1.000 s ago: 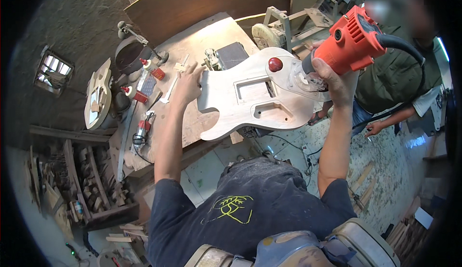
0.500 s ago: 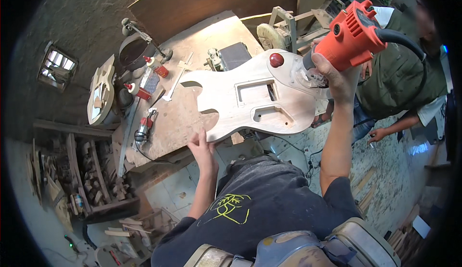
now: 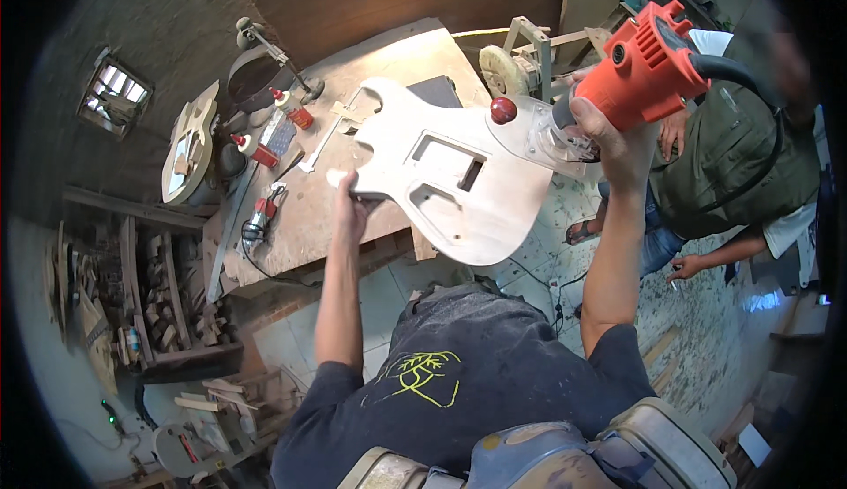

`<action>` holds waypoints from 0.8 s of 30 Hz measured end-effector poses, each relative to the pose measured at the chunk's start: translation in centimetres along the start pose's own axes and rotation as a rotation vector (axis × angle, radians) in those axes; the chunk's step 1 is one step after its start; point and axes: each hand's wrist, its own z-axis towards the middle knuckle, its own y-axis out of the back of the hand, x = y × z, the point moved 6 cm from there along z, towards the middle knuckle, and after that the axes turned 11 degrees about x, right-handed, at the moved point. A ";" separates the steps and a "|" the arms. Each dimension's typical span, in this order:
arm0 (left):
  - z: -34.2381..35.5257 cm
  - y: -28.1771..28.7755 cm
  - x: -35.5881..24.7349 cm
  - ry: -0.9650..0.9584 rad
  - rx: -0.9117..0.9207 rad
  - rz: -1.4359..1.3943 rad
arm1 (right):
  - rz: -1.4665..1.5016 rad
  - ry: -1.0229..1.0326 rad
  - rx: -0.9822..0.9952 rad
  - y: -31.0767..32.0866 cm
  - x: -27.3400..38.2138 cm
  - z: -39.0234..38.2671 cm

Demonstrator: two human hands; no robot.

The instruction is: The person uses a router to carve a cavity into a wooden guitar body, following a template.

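Observation:
A pale wooden electric guitar body [image 3: 388, 149], with two routed cavities in its face, lies partly over the workbench and sticks out past its front edge. My left hand [image 3: 350, 200] is closed round the tip of its lower horn. In my right hand [image 3: 618, 141] is an orange-red trim router [image 3: 631, 70], gripped round its motor housing. The router's clear base [image 3: 529, 132] carries a round red knob [image 3: 504, 110] and overlaps the body's far right edge. Whether the base touches the wood I cannot tell, and the cutter is hidden.
On the workbench [image 3: 406, 46] are two glue bottles [image 3: 258, 150], a small red power tool [image 3: 260, 217] and a metal ruler [image 3: 231, 224]. Another guitar body [image 3: 192, 141] stands at the left. A person in a dark green top [image 3: 750, 145] is close on the right, beyond the router.
The guitar body has turned clockwise, its horns swinging up and its wide end coming down and left. My left hand has moved up and left with the horn. The router has hardly moved.

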 end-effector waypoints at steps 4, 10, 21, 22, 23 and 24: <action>6.6 -0.5 -3.3 0.104 0.240 0.110 | 0.066 -0.074 0.005 0.7 0.6 -0.6; 9.5 -2.3 -4.8 0.093 0.063 0.545 | 0.152 -0.118 -0.063 1.0 1.9 -1.4; -1.0 -8.2 -2.6 -0.120 0.080 1.044 | 0.097 -0.069 -0.135 0.0 2.6 -2.1; -0.1 -7.6 -2.6 -0.105 0.123 1.059 | 0.091 -0.068 -0.137 -0.4 2.9 -2.1; 0.5 -7.0 -2.8 -0.089 0.161 1.074 | 0.094 -0.089 -0.107 -1.0 3.0 -1.9; 0.5 -7.6 -3.7 -0.068 0.212 1.101 | 0.092 -0.113 -0.082 -1.5 3.1 -1.9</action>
